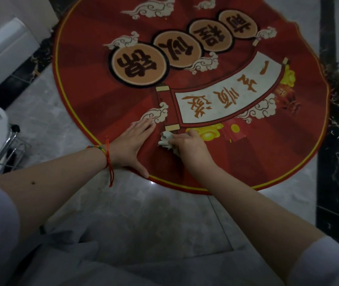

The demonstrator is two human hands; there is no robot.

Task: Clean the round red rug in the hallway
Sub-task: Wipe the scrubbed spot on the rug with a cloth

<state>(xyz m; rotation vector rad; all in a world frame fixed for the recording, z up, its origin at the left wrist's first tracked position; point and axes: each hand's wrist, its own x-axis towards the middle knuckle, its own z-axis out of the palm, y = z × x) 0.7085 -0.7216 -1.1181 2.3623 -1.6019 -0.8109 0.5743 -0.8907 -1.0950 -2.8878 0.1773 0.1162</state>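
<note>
Pale grey marble tile floor [135,219] with dark veined border strips. Lying flat on it: round red rug [102,44] with yellow edging. At left, chrome wire rack [9,149] standing on tiles.

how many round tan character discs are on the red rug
4. The tan discs run in an overlapping row across the round red rug: first, the largest, at left; second; third; fourth at the far right. None looks hidden.

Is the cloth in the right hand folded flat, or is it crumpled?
Crumpled. The cloth is a bunched wad with irregular creases, gripped by the right hand and pressed on the red rug.
</note>
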